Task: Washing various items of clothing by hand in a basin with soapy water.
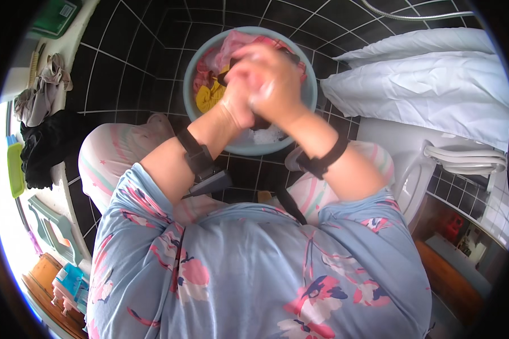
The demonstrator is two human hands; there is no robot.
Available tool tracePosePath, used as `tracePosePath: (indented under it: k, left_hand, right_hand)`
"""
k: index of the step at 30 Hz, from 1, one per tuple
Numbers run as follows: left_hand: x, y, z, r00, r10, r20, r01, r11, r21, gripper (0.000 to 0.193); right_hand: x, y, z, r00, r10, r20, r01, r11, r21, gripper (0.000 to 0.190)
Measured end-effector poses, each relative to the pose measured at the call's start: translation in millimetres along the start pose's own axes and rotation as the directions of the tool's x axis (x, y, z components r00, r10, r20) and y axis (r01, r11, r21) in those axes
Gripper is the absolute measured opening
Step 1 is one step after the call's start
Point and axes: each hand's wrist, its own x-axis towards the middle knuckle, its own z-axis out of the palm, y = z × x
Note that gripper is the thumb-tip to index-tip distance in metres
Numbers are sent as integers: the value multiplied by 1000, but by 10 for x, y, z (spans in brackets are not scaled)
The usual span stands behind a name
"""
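Both my hands are pressed together over a round light-blue basin [188, 84], blurred by motion. My left hand [237, 97] is on the left, and my right hand [275, 80] wraps over it from the right. Dark cloth [261, 123] shows below and around the fingers and appears gripped between the palms; most of it is hidden. Inside the basin lie a yellow cloth [210, 96] and pink and red cloth [237, 42]. White suds [266, 134] float at the near side of the basin.
Black tiles [118, 63] surround the basin. White curtain-like fabric [420, 84] hangs at right above a white fixture [407, 182]. On the left ledge are black cloth [46, 144], greyish cloth [46, 91], a grey-green plastic frame [55, 229] and pump bottles [70, 277]. My knees flank the basin.
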Motion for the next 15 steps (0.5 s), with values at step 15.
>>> tracePosePath:
  k: [15]
  left_hand:
    - [-46, 42, 78, 997, 69, 41, -64, 993, -102, 38]
  right_hand:
    - [-9, -251, 48, 980, -195, -48, 188, 975, -119, 12]
